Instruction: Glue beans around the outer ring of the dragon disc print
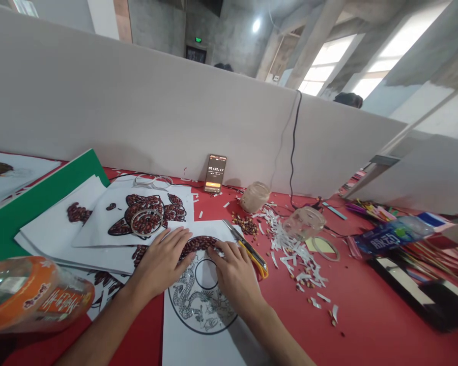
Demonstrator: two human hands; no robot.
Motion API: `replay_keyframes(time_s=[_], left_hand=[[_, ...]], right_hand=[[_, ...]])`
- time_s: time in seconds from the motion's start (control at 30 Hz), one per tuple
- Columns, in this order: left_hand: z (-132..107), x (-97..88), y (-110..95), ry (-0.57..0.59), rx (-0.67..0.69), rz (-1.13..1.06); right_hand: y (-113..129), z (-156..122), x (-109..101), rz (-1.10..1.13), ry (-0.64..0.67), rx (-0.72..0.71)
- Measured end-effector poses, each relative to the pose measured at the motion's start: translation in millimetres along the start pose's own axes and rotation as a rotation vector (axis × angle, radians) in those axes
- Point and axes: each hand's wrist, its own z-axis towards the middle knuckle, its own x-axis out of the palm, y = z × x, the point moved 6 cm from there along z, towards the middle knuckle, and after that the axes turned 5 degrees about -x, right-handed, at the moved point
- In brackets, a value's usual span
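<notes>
Works at a round dragon drawing (200, 305), printed on a white sheet (183, 351) at six o'clock in the view, under and between both hands. Shows dark red beans (198, 244) packed along the upper border only, at about eleven to one o'clock of the disc; by judgement, done there at least in part. Leaves the small inner circle (206, 274) and the printed dragon below it bare, in all likelihood most of the job yet to fill. Cannot tell about the stretches under the hands. Lays the left hand (162, 262) palm down near ten o'clock of the disc, fingers straight and together, with no grip visible. Curls the right hand (236, 274) loosely near two o'clock, fingertips down by the beans; cannot tell of any bean pinched beneath. Has a yellow utility knife (250, 251) just beside that hand at one o'clock, and a loose bean pile (246, 223) beyond. Shows a bean-filled outline (148, 202) on paper at eleven o'clock, far fuller by the look of it, with a pale ring (132, 223) on top. Reads 01:32:17 on the smartphone (215, 174) at twelve o'clock, propped by the partition (156, 112)
</notes>
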Motion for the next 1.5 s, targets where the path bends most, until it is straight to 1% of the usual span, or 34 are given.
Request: replay_keyframes(time_s=[0.1, 0.17, 0.33, 0.4, 0.57, 0.7, 0.77, 0.87, 0.93, 1.0, 1.1, 1.23, 1.33, 1.43, 1.5], left_hand=[[0, 0.3, 0, -0.005, -0.002, -0.005], [0, 0.4, 0, -0.004, -0.002, -0.009], [-1, -0.4, 0, -0.03, 0.007, -0.025], [-1, 0.5, 1, -0.029, 0.01, -0.022], [-1, 2.6, 1, -0.015, 0.011, -0.006], [-1, 2.9, 1, -0.016, 0.007, 0.005], [-2, 2.5, 0, -0.027, 0.006, 0.002], [-3, 2.1, 0, -0.042, 0.008, -0.008], [-2, 2.2, 0, -0.046, 0.007, -0.016], [-2, 1.7, 1, -0.05, 0.001, -0.027], [0, -0.2, 2, -0.048, -0.011, -0.053], [1, -3.5, 3, -0.032, -0.042, -0.094], [2, -5.4, 3, -0.032, -0.054, -0.11], [2, -5.4, 2, -0.032, -0.05, -0.108], [2, -4.8, 2, -0.036, -0.046, -0.103]], right_hand=[[1, 3, 3, -0.033, 0.05, 0.005], [0, 3, 3, -0.01, 0.062, 0.013], [-8, -5, -3, 0.052, -0.014, 0.057], [-8, -5, -1, 0.028, 0.002, 0.038], [-4, 2, 7, -0.028, 0.096, -0.009], [-4, 12, 1, 0.005, 0.11, -0.065], [-18, 19, -8, 0.063, 0.073, -0.022], [-64, 29, -19, 0.074, 0.006, 0.2], [-94, 36, -21, 0.027, 0.026, 0.305], [-113, 44, -17, -0.008, 0.074, 0.325], [-125, 53, -8, -0.026, 0.105, 0.328], [-129, 61, 0, -0.024, 0.132, 0.346], [-128, 62, -4, 0.018, 0.14, 0.34], [-116, 54, -11, 0.094, 0.133, 0.31], [-98, 43, -12, 0.188, 0.125, 0.271]])
